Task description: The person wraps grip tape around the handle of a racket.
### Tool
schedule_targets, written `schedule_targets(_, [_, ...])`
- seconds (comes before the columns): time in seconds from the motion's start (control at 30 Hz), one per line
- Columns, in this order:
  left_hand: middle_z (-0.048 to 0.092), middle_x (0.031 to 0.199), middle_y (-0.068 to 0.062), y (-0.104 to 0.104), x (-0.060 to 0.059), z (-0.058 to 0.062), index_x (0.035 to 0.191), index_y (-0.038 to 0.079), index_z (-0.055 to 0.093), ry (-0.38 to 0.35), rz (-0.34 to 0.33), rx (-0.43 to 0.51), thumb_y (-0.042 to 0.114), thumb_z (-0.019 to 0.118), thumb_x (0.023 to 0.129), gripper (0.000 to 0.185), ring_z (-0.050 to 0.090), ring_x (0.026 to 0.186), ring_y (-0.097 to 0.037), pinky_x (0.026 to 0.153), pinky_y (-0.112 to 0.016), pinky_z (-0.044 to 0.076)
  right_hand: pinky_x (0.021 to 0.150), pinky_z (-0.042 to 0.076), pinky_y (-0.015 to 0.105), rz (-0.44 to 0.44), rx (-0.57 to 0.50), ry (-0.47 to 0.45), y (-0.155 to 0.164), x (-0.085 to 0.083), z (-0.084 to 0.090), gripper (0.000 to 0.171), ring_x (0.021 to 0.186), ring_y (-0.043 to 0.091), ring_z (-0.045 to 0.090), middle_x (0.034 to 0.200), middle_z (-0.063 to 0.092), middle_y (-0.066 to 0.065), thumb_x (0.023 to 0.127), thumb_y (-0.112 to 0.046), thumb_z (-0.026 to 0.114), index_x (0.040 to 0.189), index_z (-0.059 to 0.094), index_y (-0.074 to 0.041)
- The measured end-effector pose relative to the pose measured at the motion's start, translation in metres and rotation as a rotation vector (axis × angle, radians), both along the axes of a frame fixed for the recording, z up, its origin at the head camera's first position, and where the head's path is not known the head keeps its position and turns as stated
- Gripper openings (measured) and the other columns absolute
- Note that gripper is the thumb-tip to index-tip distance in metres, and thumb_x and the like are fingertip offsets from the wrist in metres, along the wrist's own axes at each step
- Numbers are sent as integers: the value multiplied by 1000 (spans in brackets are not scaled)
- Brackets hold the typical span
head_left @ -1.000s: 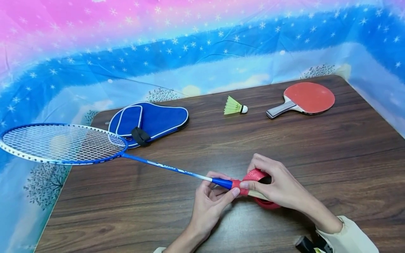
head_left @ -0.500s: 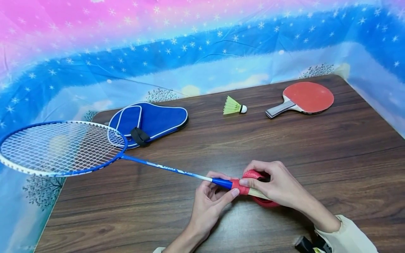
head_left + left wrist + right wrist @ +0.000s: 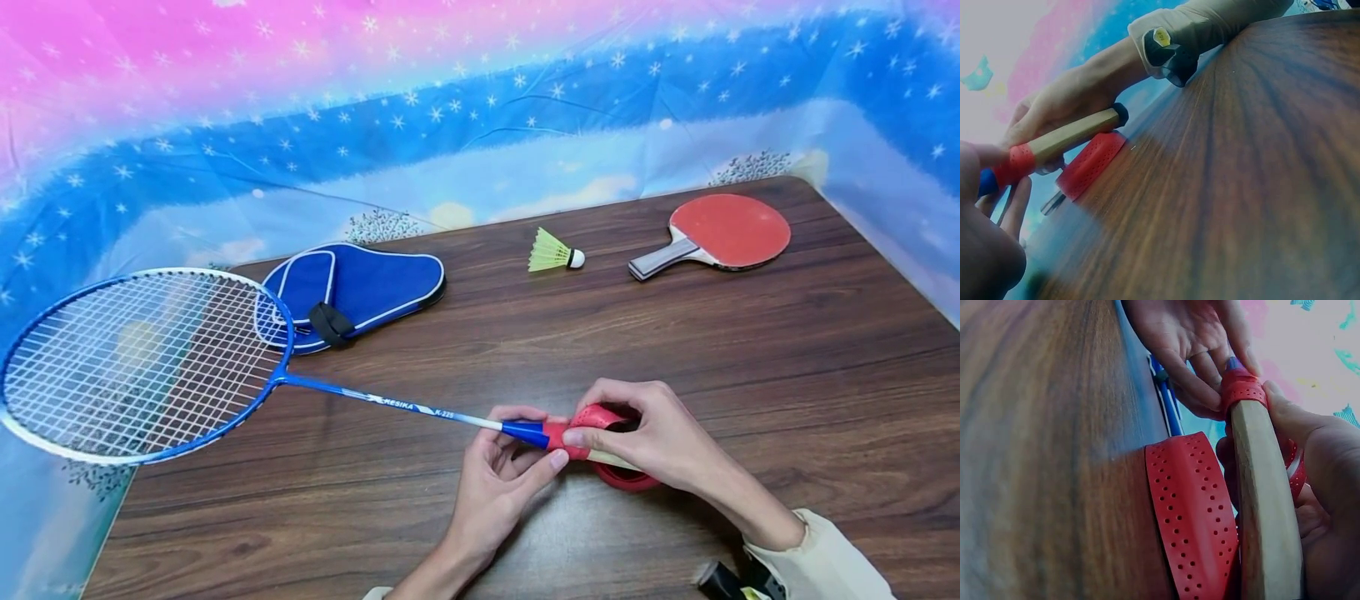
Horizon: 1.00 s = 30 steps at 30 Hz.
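The racket handle [image 3: 1263,494], red tape [image 3: 1188,503] round its upper end, is pinched by your left hand [image 3: 497,477] above the table [image 3: 300,517], while your curled right hand [image 3: 660,432] grips the tape and should overlap each turn evenly under tension.

We see the racket [image 3: 337,388] rolled about its long axis since a second ago, its strung head [image 3: 150,367] turned more face-on to us, the oval rounder and reaching lower; we find the right hand [image 3: 660,433] slightly lower in the head view.
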<state>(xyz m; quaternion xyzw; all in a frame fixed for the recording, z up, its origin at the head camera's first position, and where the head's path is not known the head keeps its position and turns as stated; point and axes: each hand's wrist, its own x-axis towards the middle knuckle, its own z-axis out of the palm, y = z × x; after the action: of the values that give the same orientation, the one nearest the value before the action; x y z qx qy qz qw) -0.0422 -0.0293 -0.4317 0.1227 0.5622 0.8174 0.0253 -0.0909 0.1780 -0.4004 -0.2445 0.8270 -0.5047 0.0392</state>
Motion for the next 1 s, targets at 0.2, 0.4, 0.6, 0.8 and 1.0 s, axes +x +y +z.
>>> schedule_targets(0.2, [63,112,-20,-1,0,0,113,1,57,-49,51,-71,1,78,82,38,63,102,-33,89,-40,54,56,48,28,11,-14,-21,-1,0,0,18,67,12,58,76,65,-11,80,-39,82,88,67,-32])
schedule_targets(0.4, [64,108,-21,-1,-1,1,111,0,58,-75,75,-54,1,79,81,37,65,100,-32,89,-41,53,58,48,28,-2,-25,-57,-1,1,-1,13,69,12,60,77,66,-11,84,-38,78,89,68,-32])
schedule_targets(0.6, [64,110,-24,1,-1,1,111,-4,56,-17,65,-6,-6,76,81,37,64,104,-34,91,-41,52,60,49,29,-3,-45,-106,-1,1,2,12,69,14,61,78,66,-8,85,-35,78,90,68,-31])
schedule_targets(0.8, [63,115,-26,1,-1,1,114,-6,54,44,33,16,-10,74,81,39,62,107,-40,91,-43,52,58,49,29,10,-85,-124,-1,1,3,16,67,15,61,77,66,-5,82,-33,81,88,68,-27])
schedule_targets(1.0, [64,109,-23,1,-1,2,112,-3,55,-24,62,-14,-6,79,78,41,65,101,-34,89,-40,54,58,50,28,20,-107,-125,-2,1,3,18,66,16,62,76,67,-4,80,-32,83,88,68,-24])
